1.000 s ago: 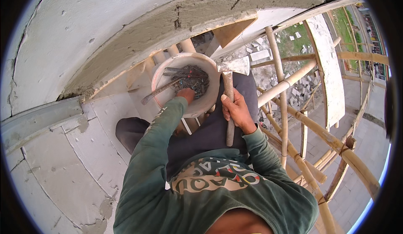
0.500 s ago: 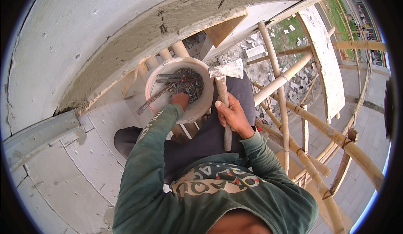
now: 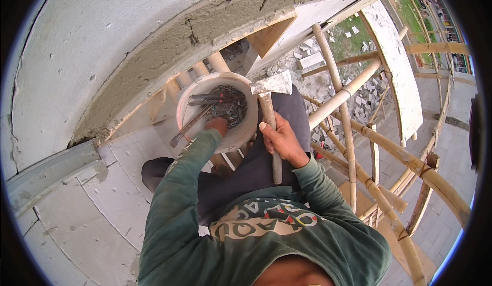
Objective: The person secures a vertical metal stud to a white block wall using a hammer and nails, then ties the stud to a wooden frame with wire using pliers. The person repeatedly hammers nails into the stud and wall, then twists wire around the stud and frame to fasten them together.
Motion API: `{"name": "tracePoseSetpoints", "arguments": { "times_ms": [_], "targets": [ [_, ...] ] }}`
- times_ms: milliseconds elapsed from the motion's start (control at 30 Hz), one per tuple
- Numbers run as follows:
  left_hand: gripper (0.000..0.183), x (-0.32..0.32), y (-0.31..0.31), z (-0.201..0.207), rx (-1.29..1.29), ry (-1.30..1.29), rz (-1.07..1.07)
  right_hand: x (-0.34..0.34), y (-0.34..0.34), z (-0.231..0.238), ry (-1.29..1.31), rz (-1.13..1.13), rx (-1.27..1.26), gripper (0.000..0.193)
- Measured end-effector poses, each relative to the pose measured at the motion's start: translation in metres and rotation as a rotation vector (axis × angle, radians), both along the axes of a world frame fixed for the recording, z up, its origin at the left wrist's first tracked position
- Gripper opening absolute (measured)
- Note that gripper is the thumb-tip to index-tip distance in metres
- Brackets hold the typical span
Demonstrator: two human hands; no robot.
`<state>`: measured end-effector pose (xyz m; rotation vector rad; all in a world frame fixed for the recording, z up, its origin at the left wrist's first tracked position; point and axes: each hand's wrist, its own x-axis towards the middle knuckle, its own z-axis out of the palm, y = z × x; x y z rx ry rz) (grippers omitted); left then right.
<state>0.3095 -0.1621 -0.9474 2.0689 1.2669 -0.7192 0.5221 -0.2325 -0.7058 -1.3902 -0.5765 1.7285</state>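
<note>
Hammer (image 3: 270,112): wooden handle clenched in your right hand (image 3: 281,141), metal head up, just beside bucket rim. White bucket (image 3: 237,132): rests on your lap, holds nails (image 3: 229,110) and long tools. Your left hand (image 3: 219,126): dipped inside bucket among nails; grip hidden, cannot tell. Bamboo scaffold poles (image 3: 348,132) to right.

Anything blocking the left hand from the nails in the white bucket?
Nothing visible. The left hand is already inside the white bucket, at the nails. Long tools lie across them further back, not between.
</note>
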Motion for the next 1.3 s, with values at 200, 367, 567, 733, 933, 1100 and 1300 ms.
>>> {"name": "tracePoseSetpoints", "arguments": {
  "times_ms": [200,367,567,733,933,1100,1300],
  "targets": [
    [0.025,0.005,-0.001,-0.003,0.004,-0.027,0.077,-0.001,0.001,-0.002,-0.051,0.016,-0.007,0.023],
    [0.031,0.008,0.01,-0.01,-0.098,0.082,-0.109,0.0,0.001,-0.004,-0.064,0.01,0.007,0.026],
    [0.028,-0.012,0.033,0.064,-0.306,-0.132,-0.019,0.003,0.012,0.0,-0.117,0.002,0.005,0.027],
    [0.016,-0.038,0.014,0.188,-0.719,-0.809,0.739,-0.014,0.028,0.01,-0.186,0.089,0.05,0.021],
    [0.017,-0.035,-0.008,0.269,-0.655,-1.018,0.951,-0.062,0.05,0.028,-0.341,0.027,0.384,0.015],
    [0.022,-0.055,-0.022,0.287,-0.253,-0.93,0.752,-0.073,0.062,0.042,-0.425,0.193,0.337,0.017],
    [0.021,-0.096,-0.055,0.272,-0.184,-0.981,0.757,-0.101,0.06,0.06,-0.289,0.243,0.396,0.012]
  ]
}}
